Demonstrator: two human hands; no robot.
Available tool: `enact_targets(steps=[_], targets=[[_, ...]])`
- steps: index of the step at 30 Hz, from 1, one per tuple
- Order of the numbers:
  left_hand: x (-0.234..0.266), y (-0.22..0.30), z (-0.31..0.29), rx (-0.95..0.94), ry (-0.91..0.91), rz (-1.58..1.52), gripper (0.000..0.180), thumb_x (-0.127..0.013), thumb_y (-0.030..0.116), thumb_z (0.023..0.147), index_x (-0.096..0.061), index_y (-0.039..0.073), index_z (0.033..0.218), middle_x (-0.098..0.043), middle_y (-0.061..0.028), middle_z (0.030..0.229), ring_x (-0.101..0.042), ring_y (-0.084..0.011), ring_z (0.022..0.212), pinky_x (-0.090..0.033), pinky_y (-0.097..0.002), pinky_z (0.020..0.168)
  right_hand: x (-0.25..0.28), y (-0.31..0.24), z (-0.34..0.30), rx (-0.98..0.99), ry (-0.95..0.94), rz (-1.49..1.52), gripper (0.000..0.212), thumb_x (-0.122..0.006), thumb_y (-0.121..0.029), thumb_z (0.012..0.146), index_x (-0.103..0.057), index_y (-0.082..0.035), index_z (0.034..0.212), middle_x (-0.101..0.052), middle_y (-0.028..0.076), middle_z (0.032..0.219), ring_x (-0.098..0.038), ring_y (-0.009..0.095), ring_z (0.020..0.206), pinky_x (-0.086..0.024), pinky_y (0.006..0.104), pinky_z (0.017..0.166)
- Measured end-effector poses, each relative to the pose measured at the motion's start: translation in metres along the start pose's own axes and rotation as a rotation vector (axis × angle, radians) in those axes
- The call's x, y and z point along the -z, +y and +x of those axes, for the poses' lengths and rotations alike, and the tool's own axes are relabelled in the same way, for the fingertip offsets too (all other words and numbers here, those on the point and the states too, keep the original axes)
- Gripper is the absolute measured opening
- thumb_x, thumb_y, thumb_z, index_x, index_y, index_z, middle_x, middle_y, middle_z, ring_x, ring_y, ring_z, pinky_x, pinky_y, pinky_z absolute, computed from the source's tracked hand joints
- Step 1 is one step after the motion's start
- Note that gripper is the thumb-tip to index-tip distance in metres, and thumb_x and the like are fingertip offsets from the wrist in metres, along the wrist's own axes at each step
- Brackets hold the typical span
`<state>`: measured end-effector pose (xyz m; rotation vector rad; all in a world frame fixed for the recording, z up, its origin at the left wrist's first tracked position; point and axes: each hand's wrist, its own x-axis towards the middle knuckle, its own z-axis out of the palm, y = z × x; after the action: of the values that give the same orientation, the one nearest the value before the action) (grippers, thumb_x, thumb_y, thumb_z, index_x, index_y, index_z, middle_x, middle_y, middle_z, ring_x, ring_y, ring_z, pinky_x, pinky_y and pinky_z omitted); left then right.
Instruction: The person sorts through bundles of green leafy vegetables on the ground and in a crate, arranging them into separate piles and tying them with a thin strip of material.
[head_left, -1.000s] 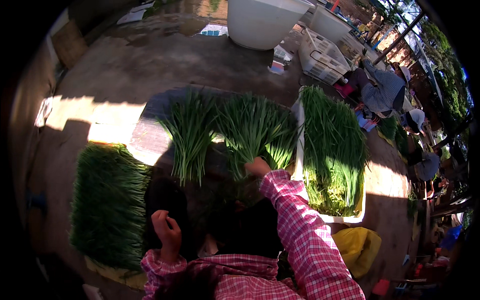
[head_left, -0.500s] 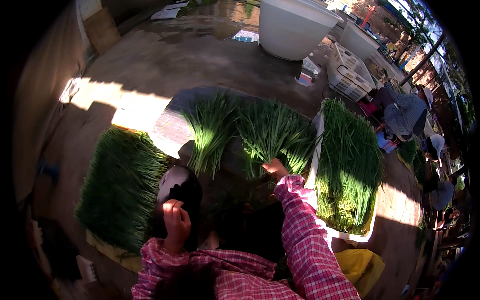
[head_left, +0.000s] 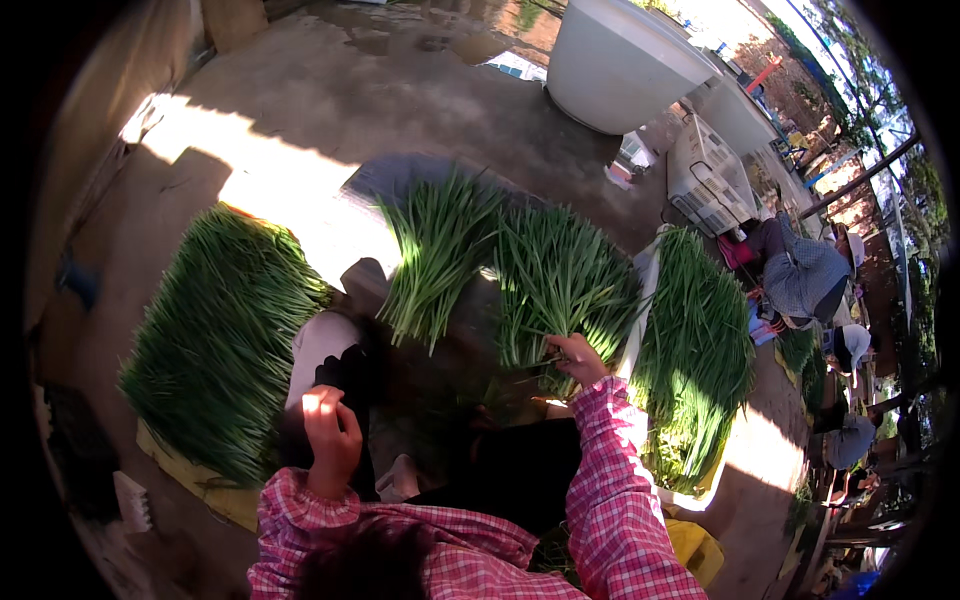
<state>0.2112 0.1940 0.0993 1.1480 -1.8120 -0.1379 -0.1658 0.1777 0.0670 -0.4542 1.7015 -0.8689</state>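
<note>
My right hand (head_left: 578,360) is closed at the stem ends of a pile of long, flat green chives (head_left: 560,270), its thumb and fingers pinching some stems. To the left of that pile lies a smaller bunch of chives (head_left: 432,255), with its tips pointing away from me. Both rest on a low dark board (head_left: 385,182). My left hand (head_left: 330,430) hangs above my left knee, apart from the chives. Its fingers are curled in, and whatever they may hold is hidden.
At my left is a large stack of chives (head_left: 220,340) on yellow sheeting (head_left: 190,480). A pale crate (head_left: 648,290) full of chives (head_left: 695,350) stands at my right. Farther off are a big white tub (head_left: 625,70), a white basket (head_left: 708,180) and a crouching person (head_left: 805,265).
The whole view has turned and shifted a little. My right hand stays at the stem ends, its fingers now showing in a pinch. My left hand remains curled over the knee.
</note>
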Motion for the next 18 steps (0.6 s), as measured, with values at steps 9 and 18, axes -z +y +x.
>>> enact_targets(steps=[9,18], targets=[[0.008,-0.016,-0.003,0.026,0.089,-0.018,0.025,-0.044,-0.014,0.065,-0.044,-0.003,0.088,-0.047,-0.0169,0.08,-0.048,-0.0312,0.072,-0.04,-0.0363,0.063,0.006,-0.02,-0.017,-0.028,0.032,-0.265,0.024,-0.051,-0.027,0.079,-0.046,-0.009,0.064,-0.044,-0.002,0.051,-0.037,0.006,0.039,-0.027,0.0195,0.034],[0.013,-0.016,0.001,0.013,0.13,-0.085,0.027,-0.046,-0.014,0.064,-0.044,-0.003,0.089,-0.047,-0.0163,0.08,-0.048,-0.0306,0.071,-0.04,-0.036,0.062,0.016,-0.054,-0.046,-0.191,-0.02,-0.107,0.021,-0.047,-0.027,0.082,-0.049,-0.008,0.072,-0.048,0.0,0.057,-0.043,0.008,0.047,-0.036,0.0199,0.043]])
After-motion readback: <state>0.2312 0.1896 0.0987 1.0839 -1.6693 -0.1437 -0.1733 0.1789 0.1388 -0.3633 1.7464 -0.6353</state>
